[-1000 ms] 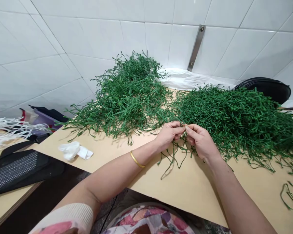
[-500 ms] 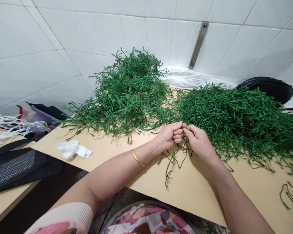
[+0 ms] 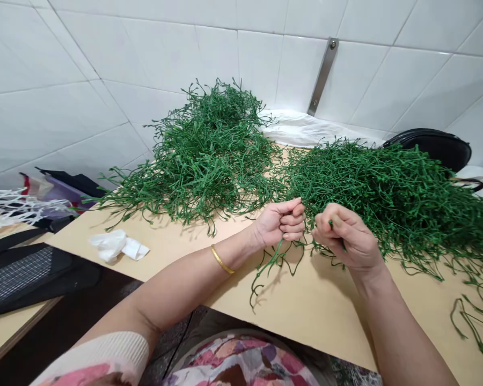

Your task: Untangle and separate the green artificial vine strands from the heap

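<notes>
Strings (image 3: 271,261), thin, green and forked, hung over the table (image 3: 298,308).
Left hand (image 3: 279,221) clasped them; the right hand (image 3: 348,238), apart, gripped a green tip (image 3: 330,223) above the table.

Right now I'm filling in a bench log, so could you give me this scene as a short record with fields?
left hand: closed on green strands that trail below it
right hand: closed, apart from the left, a bit of green strand showing
left wrist: gold bangle
table: left green pile, right green pile, crumpled white paper near the left edge
behind right pile: black case
wall: white tiles, metal bar
</notes>
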`<state>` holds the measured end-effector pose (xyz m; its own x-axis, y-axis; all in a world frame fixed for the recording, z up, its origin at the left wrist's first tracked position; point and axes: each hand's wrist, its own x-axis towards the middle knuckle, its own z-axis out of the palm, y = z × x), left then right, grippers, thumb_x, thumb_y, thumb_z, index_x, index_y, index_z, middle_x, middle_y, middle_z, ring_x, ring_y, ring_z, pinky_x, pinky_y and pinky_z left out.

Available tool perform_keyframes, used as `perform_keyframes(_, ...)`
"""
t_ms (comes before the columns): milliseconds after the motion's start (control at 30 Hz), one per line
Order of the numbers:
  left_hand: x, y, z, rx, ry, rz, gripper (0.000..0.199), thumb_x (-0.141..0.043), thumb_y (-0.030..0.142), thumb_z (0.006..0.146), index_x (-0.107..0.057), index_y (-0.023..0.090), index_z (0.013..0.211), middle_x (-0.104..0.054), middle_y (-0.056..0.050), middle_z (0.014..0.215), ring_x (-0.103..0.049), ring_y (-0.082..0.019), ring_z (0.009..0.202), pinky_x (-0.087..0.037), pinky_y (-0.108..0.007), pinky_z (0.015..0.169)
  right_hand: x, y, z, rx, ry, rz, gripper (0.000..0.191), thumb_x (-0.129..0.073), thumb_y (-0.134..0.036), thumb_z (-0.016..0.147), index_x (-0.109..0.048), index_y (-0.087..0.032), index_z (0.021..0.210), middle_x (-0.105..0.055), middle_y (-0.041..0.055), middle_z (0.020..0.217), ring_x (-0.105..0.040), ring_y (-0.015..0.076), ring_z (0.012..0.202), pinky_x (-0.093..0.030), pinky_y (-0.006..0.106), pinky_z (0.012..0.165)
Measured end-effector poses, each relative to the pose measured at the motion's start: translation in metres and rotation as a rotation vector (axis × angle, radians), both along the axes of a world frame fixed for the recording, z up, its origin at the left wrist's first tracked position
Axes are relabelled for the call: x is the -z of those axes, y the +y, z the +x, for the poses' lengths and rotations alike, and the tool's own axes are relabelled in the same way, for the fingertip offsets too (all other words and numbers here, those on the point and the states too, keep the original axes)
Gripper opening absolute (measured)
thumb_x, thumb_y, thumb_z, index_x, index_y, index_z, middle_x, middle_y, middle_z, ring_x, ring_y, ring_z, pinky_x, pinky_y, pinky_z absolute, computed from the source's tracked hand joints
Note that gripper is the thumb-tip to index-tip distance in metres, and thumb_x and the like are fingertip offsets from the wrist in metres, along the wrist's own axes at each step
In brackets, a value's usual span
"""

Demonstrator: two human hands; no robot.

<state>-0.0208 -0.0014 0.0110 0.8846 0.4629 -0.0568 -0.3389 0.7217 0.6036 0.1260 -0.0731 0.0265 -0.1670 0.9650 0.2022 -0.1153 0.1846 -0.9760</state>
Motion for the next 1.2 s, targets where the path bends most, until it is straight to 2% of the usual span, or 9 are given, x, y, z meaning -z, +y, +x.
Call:
perform_keyframes(100,0.005,0.002,0.002,-0.069,0.073,0.121,0.025,-0.049,0.031,0.082,-0.051,0.014,0.064,-0.021,0.008,0.044,-0.019,-0.004,0.036,-0.02,-0.016,0.037,-0.006,-0.001,0.007,0.368,-0.173,0.121,0.022,-0.046,-0.039,0.085,-0.053,-0.021,0.076,-0.028,-0.0062,0.051,-0.027,0.0076,0.044,-0.022,0.025,0.046)
perform_keyframes(233,0.013,0.007,0.005,-0.17,0.243,0.379,0.026,-0.059,0.037,0.075,-0.06,0.011,0.08,-0.045,0.002,0.056,-0.029,-0.002,0.042,-0.019,-0.017,0.04,0.003,0.008,0.029,0.907,-0.786,0.338,0.021,-0.048,-0.034,0.082,-0.061,-0.019,0.076,-0.051,0.0016,0.067,-0.046,0.0141,0.064,-0.035,0.031,0.061)
perform_keyframes(333,0.015,0.007,0.006,-0.24,0.329,0.443,0.032,-0.062,0.042,0.07,-0.062,0.011,0.077,-0.055,-0.001,0.067,-0.033,-0.002,0.043,-0.019,-0.019,0.041,0.015,0.013,0.041,1.1,-1.064,0.363,0.018,-0.051,-0.031,0.079,-0.065,-0.021,0.081,-0.058,0.0086,0.092,-0.046,0.0247,0.087,-0.034,0.041,0.073)
perform_keyframes(500,0.016,0.004,0.008,-0.301,0.428,0.453,0.03,-0.064,0.04,0.068,-0.064,0.01,0.07,-0.059,-0.003,0.066,-0.045,-0.005,0.051,-0.026,-0.019,0.045,0.02,0.014,0.043,1.286,-1.163,0.364,0.026,-0.051,-0.027,0.079,-0.062,-0.019,0.1,-0.049,0.0145,0.122,-0.034,0.0378,0.11,-0.025,0.058,0.083)
perform_keyframes(600,0.017,0.004,0.008,-0.288,0.449,0.414,0.027,-0.061,0.036,0.071,-0.063,0.009,0.071,-0.06,-0.004,0.065,-0.047,-0.005,0.051,-0.028,-0.018,0.046,0.014,0.01,0.033,1.262,-1.166,0.594,0.029,-0.047,-0.019,0.079,-0.06,-0.018,0.105,-0.048,0.0136,0.125,-0.034,0.0359,0.115,-0.025,0.056,0.09)
perform_keyframes(700,0.018,0.004,0.008,-0.268,0.45,0.438,0.025,-0.057,0.035,0.074,-0.061,0.01,0.072,-0.056,-0.001,0.055,-0.038,-0.003,0.042,-0.023,-0.018,0.042,0.012,0.008,0.017,0.97,-1.127,0.782,0.039,-0.043,-0.008,0.074,-0.057,-0.022,0.108,-0.056,0.008,0.116,-0.042,0.0283,0.111,-0.034,0.048,0.09)
perform_keyframes(833,0.017,0.002,0.008,-0.269,0.438,0.514,0.024,-0.058,0.034,0.073,-0.053,0.012,0.064,-0.051,0.001,0.047,-0.031,-0.003,0.038,-0.019,-0.018,0.04,0.02,0.01,0.0,0.64,-1.129,0.789,0.041,-0.042,-0.006,0.073,-0.057,-0.023,0.107,-0.06,0.0045,0.11,-0.045,0.0239,0.107,-0.038,0.042,0.089)
perform_keyframes(933,0.016,0.002,0.008,-0.289,0.411,0.508,0.025,-0.059,0.032,0.072,-0.046,0.014,0.06,-0.051,0.002,0.045,-0.032,-0.003,0.037,-0.019,-0.017,0.039,0.027,0.014,0.0,0.63,-1.171,0.709,0.037,-0.045,-0.009,0.074,-0.058,-0.022,0.106,-0.062,0.0049,0.109,-0.043,0.0243,0.108,-0.036,0.043,0.089)
perform_keyframes(1200,0.011,0.004,0.009,-0.417,0.41,0.357,0.022,-0.062,0.029,0.07,-0.046,0.015,0.068,-0.052,0.002,0.045,-0.034,-0.003,0.036,-0.018,-0.016,0.038,0.026,0.013,0.004,0.791,-1.133,0.62,0.021,-0.046,-0.013,0.078,-0.062,-0.02,0.091,-0.061,0.006,0.088,-0.049,0.0212,0.091,-0.038,0.037,0.079)
